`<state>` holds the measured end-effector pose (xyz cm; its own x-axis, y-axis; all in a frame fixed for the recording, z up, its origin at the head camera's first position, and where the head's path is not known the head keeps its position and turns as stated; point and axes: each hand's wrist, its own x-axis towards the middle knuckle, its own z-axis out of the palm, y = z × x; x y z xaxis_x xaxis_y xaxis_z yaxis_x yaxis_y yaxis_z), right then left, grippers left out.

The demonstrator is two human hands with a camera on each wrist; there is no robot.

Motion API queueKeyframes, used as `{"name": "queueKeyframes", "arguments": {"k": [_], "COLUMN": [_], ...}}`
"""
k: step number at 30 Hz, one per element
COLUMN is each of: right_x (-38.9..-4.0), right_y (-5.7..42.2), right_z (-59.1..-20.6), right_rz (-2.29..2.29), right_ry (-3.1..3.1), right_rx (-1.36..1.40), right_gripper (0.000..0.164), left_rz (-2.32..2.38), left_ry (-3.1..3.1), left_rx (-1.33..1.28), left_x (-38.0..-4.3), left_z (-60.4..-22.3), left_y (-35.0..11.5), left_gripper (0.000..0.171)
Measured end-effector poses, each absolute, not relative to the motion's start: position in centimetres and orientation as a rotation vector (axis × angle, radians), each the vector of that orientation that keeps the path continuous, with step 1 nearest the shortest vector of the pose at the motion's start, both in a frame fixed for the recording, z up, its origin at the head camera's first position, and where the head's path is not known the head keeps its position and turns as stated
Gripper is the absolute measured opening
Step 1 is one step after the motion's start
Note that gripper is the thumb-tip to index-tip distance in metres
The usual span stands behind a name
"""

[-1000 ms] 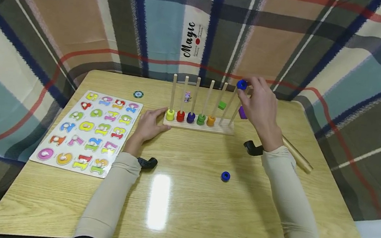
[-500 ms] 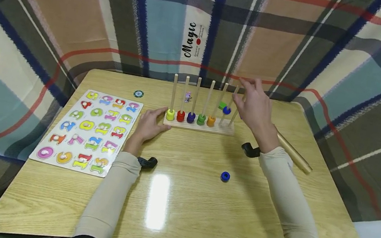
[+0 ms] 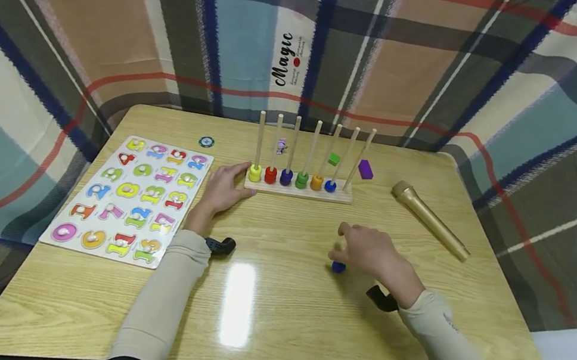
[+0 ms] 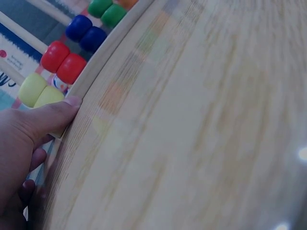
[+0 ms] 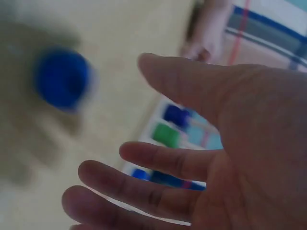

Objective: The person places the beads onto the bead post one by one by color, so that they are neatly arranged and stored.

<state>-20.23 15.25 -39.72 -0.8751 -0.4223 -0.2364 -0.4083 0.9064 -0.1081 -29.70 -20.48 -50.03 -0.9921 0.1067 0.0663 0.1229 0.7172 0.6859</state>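
A wooden bead rack with several upright pegs stands toward the back of the table. Yellow, red, dark blue, green and orange beads sit on its pegs, and a blue bead is at the bottom of the second peg from the right. The rightmost peg carries no bead. My left hand holds the rack's left end, thumb along the front edge beside the yellow beads. Spread and holding nothing, my right hand hovers near a loose blue bead on the tabletop, partly covering it in the head view.
A number puzzle board lies at the left. Behind the rack are a small figurine, a green block and a purple block. A round token lies back left, a gold cylinder at the right.
My right hand released a blue bead, which slid down the second peg from the right onto the base. The hand then came forward to the loose bead. My left hand stayed put.
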Motion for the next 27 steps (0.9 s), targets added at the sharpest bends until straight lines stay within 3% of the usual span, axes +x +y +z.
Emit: {"name": "queueKeyframes", "arguments": {"k": [3, 7, 12, 22, 27], "right_x": [-18.7, -17.6, -18.1, -24.4, -27.5], "right_y": [15.4, 15.4, 15.6, 15.9, 15.0], "right_z": [-41.5, -42.8, -42.7, -35.5, -33.0], "right_rz": [-0.071, -0.122, -0.186, -0.677, -0.92], "right_ry": [2.774, 2.806, 2.887, 3.328, 3.444], "right_rx": [-0.635, -0.699, -0.754, -0.737, -0.687], "right_gripper": [0.047, 0.026, 0.013, 0.037, 0.034], "left_rz": [-1.156, -1.17, -1.147, -1.13, -1.142], "left_ry": [-2.89, -2.887, -2.9, -2.906, -2.888], "left_rx": [-0.195, -0.193, -0.2, -0.199, -0.193], "left_x": [-29.6, -29.6, -29.7, -29.6, -29.6], "left_z": [-49.9, -49.9, -50.2, -50.2, -50.1], "left_y": [-20.6, -20.7, -20.6, -20.4, -20.3], "left_gripper": [0.082, 0.082, 0.083, 0.084, 0.083]}}
